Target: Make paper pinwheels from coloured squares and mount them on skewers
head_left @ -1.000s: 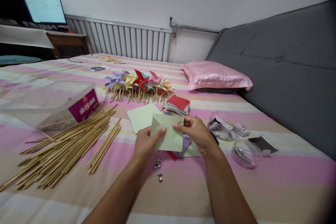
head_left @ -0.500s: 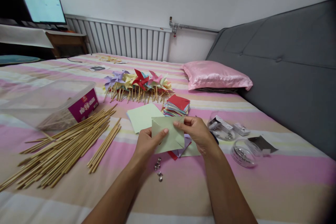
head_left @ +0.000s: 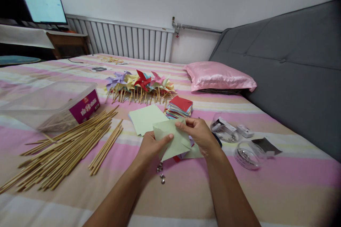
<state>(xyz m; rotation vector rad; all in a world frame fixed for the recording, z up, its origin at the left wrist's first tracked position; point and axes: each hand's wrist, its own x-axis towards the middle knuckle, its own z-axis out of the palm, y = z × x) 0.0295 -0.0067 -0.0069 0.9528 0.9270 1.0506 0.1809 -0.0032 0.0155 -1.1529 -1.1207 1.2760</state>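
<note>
A pale green square of paper (head_left: 173, 143) is held up between both my hands. My left hand (head_left: 152, 148) pinches its left side, thumb on the front and fingers hidden behind. At the upper right corner, my right hand (head_left: 200, 133) grips the sheet between thumb and fingers. Under it lie a few red, purple and green pieces, mostly covered. Just behind is a stack of light green paper (head_left: 146, 117), with a pile of mixed-colour squares (head_left: 181, 104) beside it. Small shiny metal fasteners (head_left: 162, 178) rest on the bedspread below the paper.
Bamboo sticks (head_left: 77, 145) spread at the left, near a clear plastic box (head_left: 50, 103). Finished paper pinwheels (head_left: 141, 83) lie farther back. Right of my hands are round clear containers (head_left: 247, 156) and small boxes (head_left: 245, 131). A pink pillow (head_left: 220, 76) sits by the grey headboard (head_left: 287, 64).
The green paper has turned slightly in my hands, its lower edge now tilted and lower at the left. My left thumb has shifted a little to the right. Everything else stays put.
</note>
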